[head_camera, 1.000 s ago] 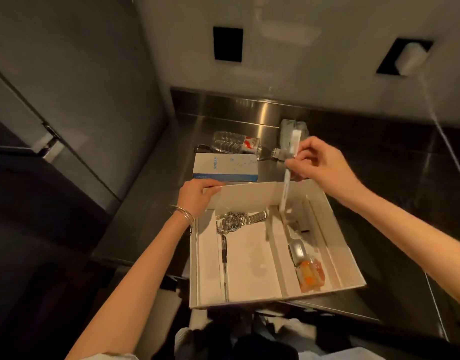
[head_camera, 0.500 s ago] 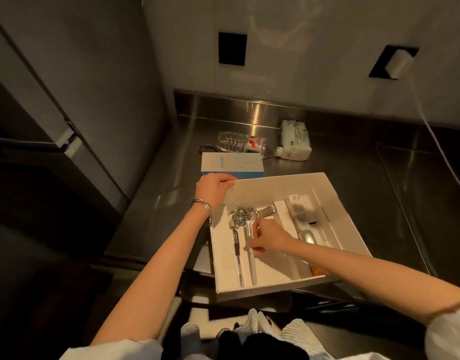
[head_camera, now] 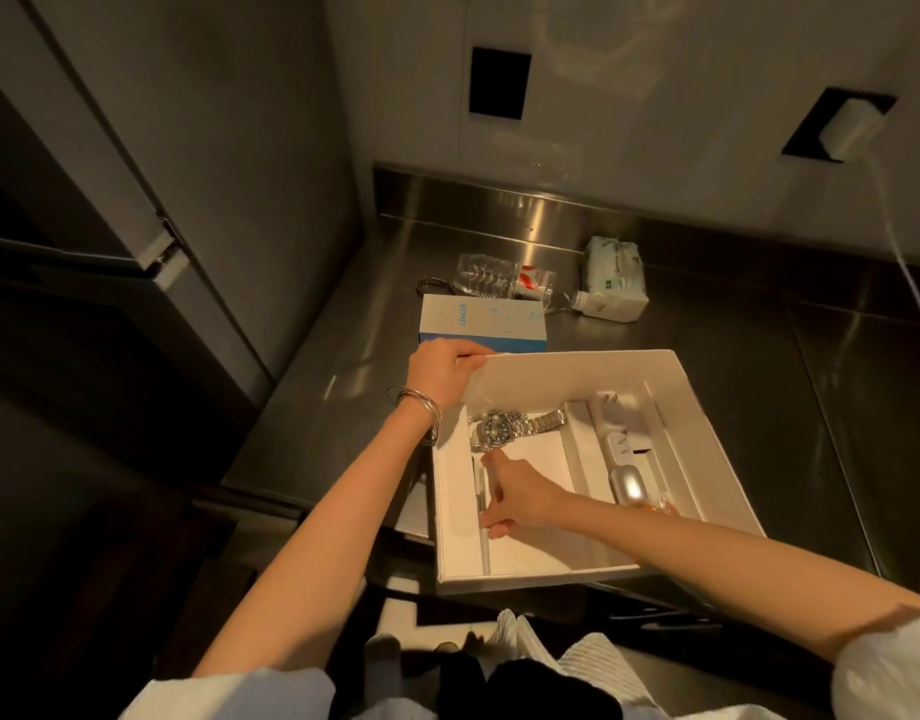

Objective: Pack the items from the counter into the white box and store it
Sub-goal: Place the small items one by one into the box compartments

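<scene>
The white box (head_camera: 707, 423) sits at the counter's front edge, overhanging it a little. My left hand (head_camera: 442, 374) grips its far left corner. My right hand (head_camera: 520, 498) is down inside the box with its fingertips on a white pen (head_camera: 485, 543) that lies in the left groove. A silver watch (head_camera: 504, 428) lies at the back of the middle section. In the right channel lie a white piece (head_camera: 611, 413), a silver case (head_camera: 627, 488) and an orange item (head_camera: 660, 504).
On the steel counter behind the box are a white and blue carton (head_camera: 481, 322), a lying water bottle (head_camera: 504, 283), a tissue pack (head_camera: 614, 280) and a dark chain (head_camera: 434, 283). A tall cabinet (head_camera: 136, 226) stands at the left. A cable (head_camera: 899, 241) hangs from the wall.
My right hand brought the white pen down from above the box into it, then shifted it left into the groove. My left hand stayed on the box corner.
</scene>
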